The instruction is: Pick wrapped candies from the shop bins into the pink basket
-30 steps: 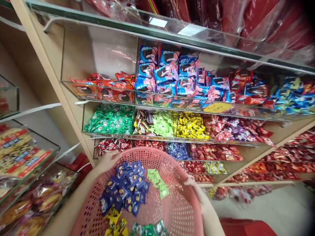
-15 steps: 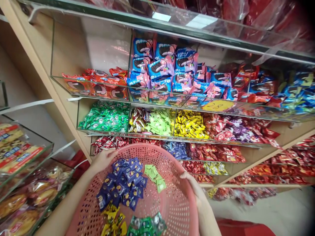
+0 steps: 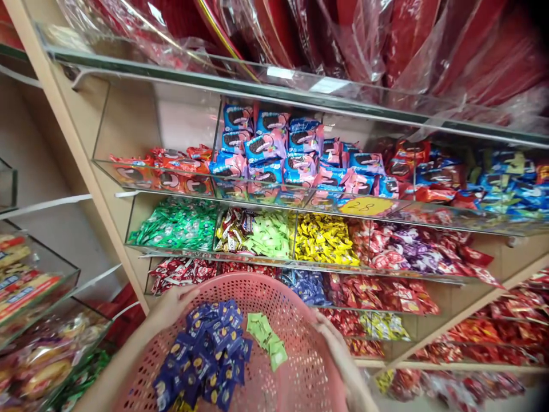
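Between my two hands is a round pink plastic basket point(image 3: 295, 309) with a perforated wall. My left hand point(image 3: 174, 303) grips its rim on the left side. On the right side, my right hand point(image 3: 330, 337) is closed around the wall, some fingers hidden behind it. Inside lie a heap of dark blue candy packets point(image 3: 206, 349) and several light green packets point(image 3: 266, 340). A bit of yellow wrapped candy point(image 3: 184, 403) shows at the bottom edge of the view.
Glass-fronted shelves ahead hold green candies point(image 3: 180, 223), yellow candies point(image 3: 323, 237) and blue-pink cookie packs point(image 3: 266, 146). A yellow price tag point(image 3: 369, 206) reads 28. Packaged breads point(image 3: 47, 375) sit in a glass case at left. Red wrapped goods point(image 3: 343, 34) line the top shelf.
The view has tilted up, so shelves and basket sit lower in the picture. The green candies in the basket have dropped out of sight and the yellow ones nearly so. Both hands keep their hold.
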A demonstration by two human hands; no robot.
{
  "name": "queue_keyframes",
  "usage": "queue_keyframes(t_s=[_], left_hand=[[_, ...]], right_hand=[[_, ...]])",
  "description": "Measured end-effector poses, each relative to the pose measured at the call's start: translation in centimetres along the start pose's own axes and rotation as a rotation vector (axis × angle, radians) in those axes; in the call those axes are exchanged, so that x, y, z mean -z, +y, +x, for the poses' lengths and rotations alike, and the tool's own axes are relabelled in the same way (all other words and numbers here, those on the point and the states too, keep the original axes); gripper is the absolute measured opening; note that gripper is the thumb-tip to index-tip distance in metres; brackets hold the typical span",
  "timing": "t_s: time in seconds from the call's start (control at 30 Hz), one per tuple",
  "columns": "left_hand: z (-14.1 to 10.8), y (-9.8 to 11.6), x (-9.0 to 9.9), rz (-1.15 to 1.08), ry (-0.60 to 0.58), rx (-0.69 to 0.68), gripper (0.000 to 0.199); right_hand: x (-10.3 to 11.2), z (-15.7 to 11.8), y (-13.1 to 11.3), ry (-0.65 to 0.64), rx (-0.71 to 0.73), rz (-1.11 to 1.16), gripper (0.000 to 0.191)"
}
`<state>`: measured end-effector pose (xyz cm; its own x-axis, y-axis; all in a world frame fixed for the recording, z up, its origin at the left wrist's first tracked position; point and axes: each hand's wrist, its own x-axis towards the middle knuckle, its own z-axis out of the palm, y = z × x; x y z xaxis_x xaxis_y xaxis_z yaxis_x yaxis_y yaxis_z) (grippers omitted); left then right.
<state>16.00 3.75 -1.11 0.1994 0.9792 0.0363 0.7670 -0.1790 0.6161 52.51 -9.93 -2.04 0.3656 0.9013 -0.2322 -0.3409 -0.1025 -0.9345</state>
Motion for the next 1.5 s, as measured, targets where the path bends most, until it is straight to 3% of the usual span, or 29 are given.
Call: queue_keyframes(t_s=[0.1, 0.2, 0.33, 0.47, 0.67, 1.2, 1.37, 1.5], left_hand=[[0.6, 0.2, 0.2, 0.064, 0.012, 0.006, 0.06], [0.8, 0.2, 0.3, 0.097, 0.021, 0.027, 0.063], [0.6, -0.2, 0.2, 0.076, 0.032, 0.033, 0.065], [0.4, -0.6, 0.5, 0.039, 0.044, 0.023, 0.063], [0.1, -1.0, 0.9, 0.031, 0.029, 0.014, 0.064], [-0.4, -0.8, 1.4, 0.013, 0.045, 0.067, 0.064], [-0.4, -0.9, 1.3, 0.021, 0.048, 0.032, 0.062], [-0.2, -1.1, 1.1, 0.034, 0.046, 0.055, 0.062]], right_hand=[[-0.1, 0.9, -2.3, 0.112, 0.298, -0.147, 0.041], [-1.6, 1.5, -5.9, 0.089, 0.638, -0.435, 0.029], [-5.9, 2.4, -10.6, -0.045, 1.082, -0.974, 0.018], [-9.9, 4.6, -12.9, -0.025, 1.304, -1.508, 0.021], [-11.6, 7.6, -12.7, -0.034, 1.381, -1.762, 0.019], [-11.5, 8.0, -12.1, -0.037, 1.38, -1.786, 0.023], [-11.5, 7.2, -12.2, 0.077, 1.353, -1.657, 0.024], [-11.5, 5.0, -12.4, 0.031, 1.242, -1.271, 0.022]])
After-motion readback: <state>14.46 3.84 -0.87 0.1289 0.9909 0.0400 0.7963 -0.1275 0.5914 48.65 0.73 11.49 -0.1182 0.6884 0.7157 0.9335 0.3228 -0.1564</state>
